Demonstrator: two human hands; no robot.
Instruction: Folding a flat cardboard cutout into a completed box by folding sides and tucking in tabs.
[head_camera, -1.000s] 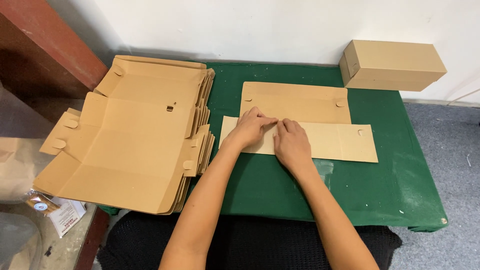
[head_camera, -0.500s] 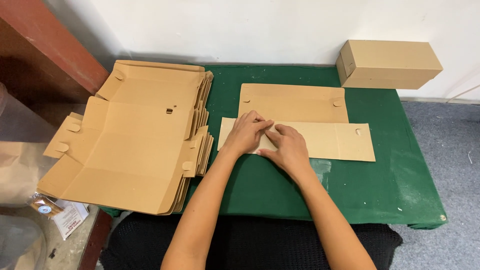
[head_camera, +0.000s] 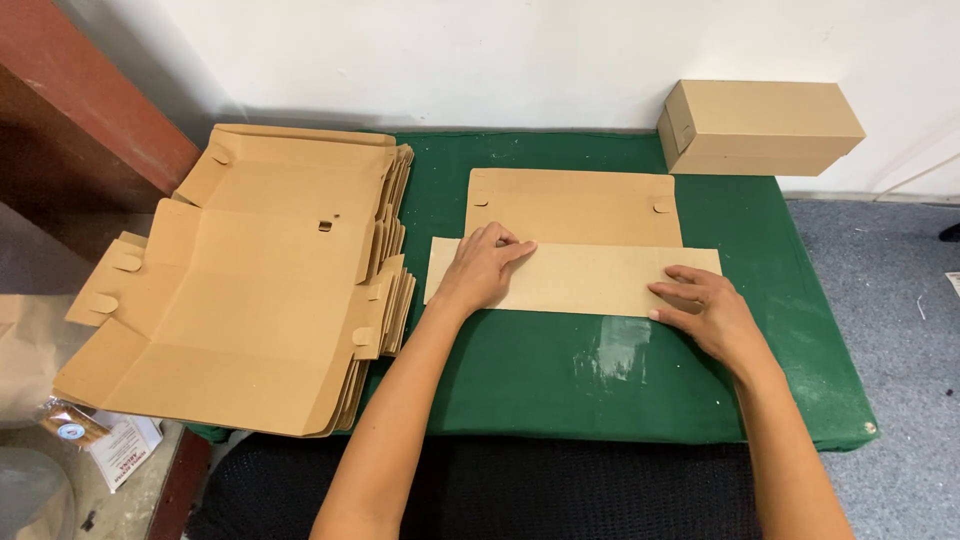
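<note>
The only made-up box in the room is the closed cardboard box (head_camera: 758, 127) at the far right corner of the green table (head_camera: 560, 370), well beyond the fingers; its lid is shut, so whatever is inside cannot be seen. Under the person's hands lies a flat cardboard blank (head_camera: 575, 240), its near panel folded over towards them. The left hand (head_camera: 483, 268) presses flat on the left part of that folded strip, fingers together and pointing right along the crease, clamped on nothing. The right hand (head_camera: 703, 308) lies flat on the strip's right end, fingers slightly spread. A moment ago both hands sat side by side near the middle; the right one has since slid out to the end. Left of the left fingers rests a stack of unfolded blanks (head_camera: 255, 290)
</note>
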